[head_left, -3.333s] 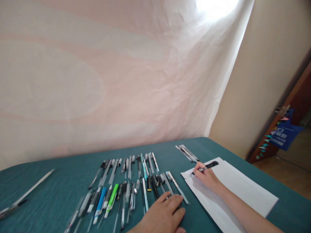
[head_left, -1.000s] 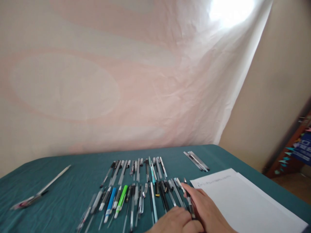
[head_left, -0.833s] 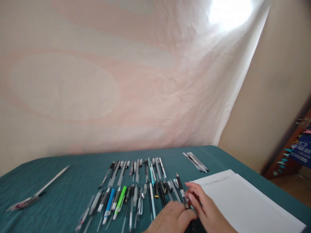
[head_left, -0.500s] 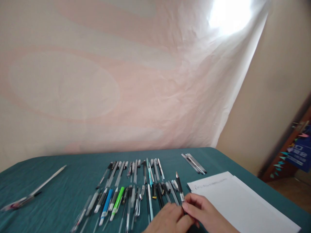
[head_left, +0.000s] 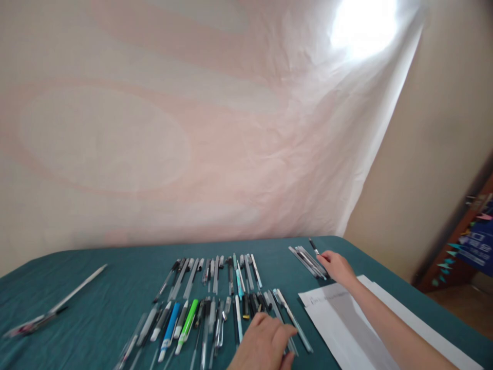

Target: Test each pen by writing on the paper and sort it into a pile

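My right hand (head_left: pixel 337 266) is stretched far forward, its fingers pinched on a black pen (head_left: pixel 314 246) that points up and away. It hovers at the right side of a small bundle of slim clear pens (head_left: pixel 308 262). My left hand (head_left: pixel 264 339) rests low over the right part of the front row of pens, thumb and forefinger apart, with no pen visible between them. Just right of it lies a white-and-clear pen (head_left: pixel 295 321). Left of it are a green pen (head_left: pixel 187 326) and a blue pen (head_left: pixel 169 329). Pens under the left hand are partly hidden.
A back row of pens (head_left: pixel 215 275) lies behind the front row on the green cloth (head_left: pixel 115 288). White paper sheets (head_left: pixel 327 318) with some writing lie under my right forearm. At far left is a long white stick-like item (head_left: pixel 77 290). A pale curtain (head_left: pixel 192 154) hangs behind.
My right hand has carried the black pen from beside my left hand, forward and right to the clear pen bundle. My left hand has shifted slightly left, baring the white-and-clear pen.
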Tool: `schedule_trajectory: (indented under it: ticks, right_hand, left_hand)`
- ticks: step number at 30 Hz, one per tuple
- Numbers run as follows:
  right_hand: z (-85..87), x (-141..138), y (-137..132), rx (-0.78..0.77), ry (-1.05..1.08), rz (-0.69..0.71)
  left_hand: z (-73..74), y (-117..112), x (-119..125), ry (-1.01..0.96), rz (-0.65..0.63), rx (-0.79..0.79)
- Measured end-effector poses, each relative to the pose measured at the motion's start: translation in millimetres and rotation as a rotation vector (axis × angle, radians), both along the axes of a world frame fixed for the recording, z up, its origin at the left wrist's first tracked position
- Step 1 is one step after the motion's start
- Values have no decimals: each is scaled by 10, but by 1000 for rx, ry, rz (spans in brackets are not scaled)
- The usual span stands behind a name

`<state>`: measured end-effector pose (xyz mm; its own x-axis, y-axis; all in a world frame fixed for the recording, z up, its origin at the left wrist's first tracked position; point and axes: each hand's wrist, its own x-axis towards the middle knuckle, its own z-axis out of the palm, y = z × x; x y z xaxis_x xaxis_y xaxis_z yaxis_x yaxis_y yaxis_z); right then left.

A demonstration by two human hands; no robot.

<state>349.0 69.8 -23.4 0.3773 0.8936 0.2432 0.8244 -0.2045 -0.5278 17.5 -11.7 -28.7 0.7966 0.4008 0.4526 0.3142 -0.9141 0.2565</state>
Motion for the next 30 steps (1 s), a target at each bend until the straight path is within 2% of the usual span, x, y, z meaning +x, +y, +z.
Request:
schedule_trajectory:
  ticks: [4, 9, 13, 17, 21, 24, 26, 29, 30]
  right_hand:
    - [-187, 229, 153, -71, -68, -57]
    - [-331, 292, 256, -123, -107, -64]
    - [-357, 270, 273, -126, -141, -80]
    - [-371, 217, 222, -99, -187, -94]
    - [-310, 156, 122, -51, -242, -90]
    - [-200, 18, 10, 2, -295, -75]
    - [-127, -170, -90, 38, -328, -33]
    - [-51, -581, -292, 68, -338, 132]
    - [-34, -732, -370, 82, -299, 245]
  left_hand:
    - [-19, 13, -13, -41, 26, -22]
    - [18, -6, -21, -76, 23, -15]
    - [46, -17, -18, -70, 26, -38]
    - [11, -18, -16, -67, 21, -53]
    - [4, -27, -30, -84, 5, -54]
    - [32, -33, -42, -103, 14, -63]
    - [53, -38, -47, -122, 21, -66]
    - [83, -51, -56, -137, 29, -87]
    - [93, -57, -62, -136, 34, -98]
